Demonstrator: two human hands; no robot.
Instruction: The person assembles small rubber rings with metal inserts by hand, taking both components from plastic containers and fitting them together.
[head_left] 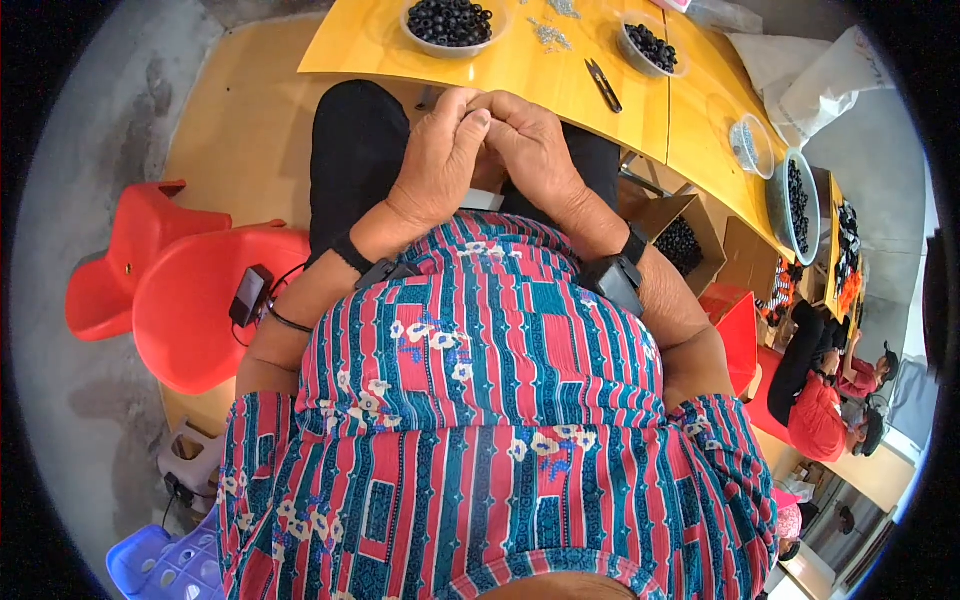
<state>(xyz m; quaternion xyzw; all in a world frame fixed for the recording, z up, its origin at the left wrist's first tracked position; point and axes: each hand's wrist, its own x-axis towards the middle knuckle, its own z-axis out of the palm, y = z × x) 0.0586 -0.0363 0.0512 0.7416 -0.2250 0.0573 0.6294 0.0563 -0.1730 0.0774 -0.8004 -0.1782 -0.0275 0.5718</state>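
My left hand [437,158] and my right hand [532,147] meet over my lap, just short of the yellow table's [480,75] near edge. Both are closed, their fingers curled in against each other. The left thumb rests on top, pointing away from me. Whatever may lie between the fingers is hidden. Past the hands, on the table, a clear bowl of black beads [449,22] stands to the left. A second bowl of black beads [652,48] sits further right. Small black-handled thread snips [604,86] lie between the bowls, nearer the edge.
Small silvery pieces [550,37] lie scattered at the back. At the right are a small clear tub [752,146] and a larger basin of black pieces [798,205]. A cardboard box [690,245] with black pieces stands below. Red chairs [215,305] stand left; other people [825,415] sit far right.
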